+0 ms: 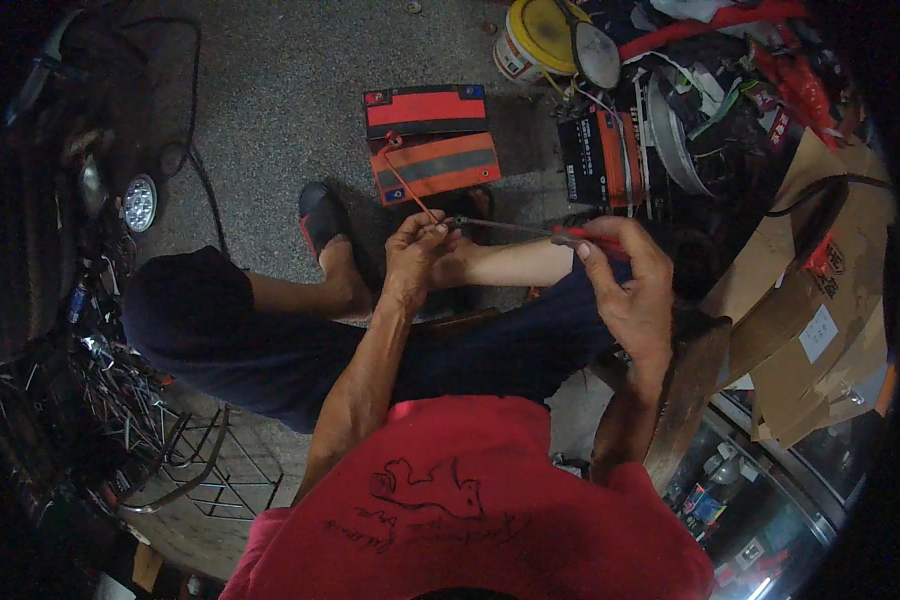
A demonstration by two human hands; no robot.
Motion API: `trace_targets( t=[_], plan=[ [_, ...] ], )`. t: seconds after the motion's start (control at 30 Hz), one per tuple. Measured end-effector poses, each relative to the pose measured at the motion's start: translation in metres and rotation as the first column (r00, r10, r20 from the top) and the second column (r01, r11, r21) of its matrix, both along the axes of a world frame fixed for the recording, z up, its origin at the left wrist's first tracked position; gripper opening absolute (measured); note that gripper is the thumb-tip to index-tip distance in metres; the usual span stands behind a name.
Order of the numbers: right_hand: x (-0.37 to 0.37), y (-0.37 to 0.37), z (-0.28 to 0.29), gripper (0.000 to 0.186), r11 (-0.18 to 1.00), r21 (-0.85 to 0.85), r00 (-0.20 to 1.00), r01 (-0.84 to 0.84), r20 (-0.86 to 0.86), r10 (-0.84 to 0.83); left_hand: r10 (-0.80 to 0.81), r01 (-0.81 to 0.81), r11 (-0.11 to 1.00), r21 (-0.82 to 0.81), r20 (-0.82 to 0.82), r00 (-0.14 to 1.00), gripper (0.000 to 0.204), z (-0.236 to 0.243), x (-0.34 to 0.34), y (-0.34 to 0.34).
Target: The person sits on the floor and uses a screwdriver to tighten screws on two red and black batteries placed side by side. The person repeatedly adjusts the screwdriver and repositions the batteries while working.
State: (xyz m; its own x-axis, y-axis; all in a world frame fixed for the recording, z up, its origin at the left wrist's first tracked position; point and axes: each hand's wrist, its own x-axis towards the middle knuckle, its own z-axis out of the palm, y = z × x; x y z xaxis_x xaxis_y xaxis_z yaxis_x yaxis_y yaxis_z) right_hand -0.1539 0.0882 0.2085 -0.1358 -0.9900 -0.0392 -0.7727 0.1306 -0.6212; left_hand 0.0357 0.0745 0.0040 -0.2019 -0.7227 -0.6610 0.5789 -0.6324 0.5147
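Note:
My left hand (415,250) pinches the end of a red wire (411,187) between thumb and fingers, above my bare shin. The wire runs up to a terminal on an orange battery (438,165) with a grey stripe, lying on the floor. A red and black battery (425,112) lies right behind it. In my right hand (632,285) is a red-handled tool (610,232) with a long thin shaft. Its shaft points left, and the tip meets or nearly meets the wire end at my left fingers. The exact kind of tool cannot be made out.
Another black and orange battery (602,160) stands right of these, beside a heap of scrap. A bucket with a yellow lid (545,40) is behind. Cardboard (770,375) lies at the right, a wire basket (235,475) and loose metal tools at the left. A round lamp (141,203) is farther back.

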Motion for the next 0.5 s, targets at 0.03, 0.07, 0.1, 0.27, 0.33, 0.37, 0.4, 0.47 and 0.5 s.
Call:
trace_targets(
  t=[0.03,0.07,0.1,0.27,0.33,0.37,0.4,0.47,0.5],
  plan=[
    [0.001,0.000,0.001,0.014,1.000,0.001,1.000,-0.009,-0.003,0.009,-0.003,0.003,1.000,-0.003,0.006,1.000,0.020,0.001,-0.001,0.000],
    [0.002,0.000,0.001,0.014,1.000,0.002,1.000,-0.017,-0.005,0.017,-0.005,0.005,1.000,-0.006,0.012,1.000,0.020,0.003,-0.001,0.000],
    [0.003,-0.001,0.001,0.013,0.999,-0.016,0.999,-0.039,-0.013,0.039,-0.006,0.006,1.000,-0.009,0.021,1.000,0.020,0.004,-0.001,0.000],
    [0.009,-0.002,0.003,0.014,0.994,-0.051,0.995,-0.097,-0.033,0.095,-0.020,0.023,0.997,-0.075,0.041,0.999,0.016,0.004,-0.001,0.001],
    [0.015,-0.001,0.005,0.015,0.991,-0.048,0.988,-0.123,-0.095,0.118,-0.007,0.014,0.993,-0.119,0.059,0.998,0.014,0.000,-0.002,0.003],
    [0.017,-0.001,0.005,0.016,0.990,-0.046,0.984,-0.136,-0.125,0.130,0.007,0.005,0.989,-0.148,0.077,0.997,0.014,-0.002,-0.003,0.003],
    [0.019,-0.001,0.005,0.016,0.986,-0.061,0.981,-0.156,-0.130,0.147,0.019,-0.002,0.984,-0.177,0.095,0.995,0.013,-0.002,-0.004,0.002],
    [0.021,-0.001,0.004,0.016,0.976,-0.090,0.973,-0.196,-0.139,0.183,-0.001,0.018,0.983,-0.182,0.091,0.996,0.013,0.000,-0.006,0.002],
    [0.023,-0.001,0.004,0.015,0.976,-0.085,0.971,-0.201,-0.153,0.186,-0.009,0.026,0.983,-0.184,0.092,0.996,0.012,0.000,-0.006,0.002]
  ],
)
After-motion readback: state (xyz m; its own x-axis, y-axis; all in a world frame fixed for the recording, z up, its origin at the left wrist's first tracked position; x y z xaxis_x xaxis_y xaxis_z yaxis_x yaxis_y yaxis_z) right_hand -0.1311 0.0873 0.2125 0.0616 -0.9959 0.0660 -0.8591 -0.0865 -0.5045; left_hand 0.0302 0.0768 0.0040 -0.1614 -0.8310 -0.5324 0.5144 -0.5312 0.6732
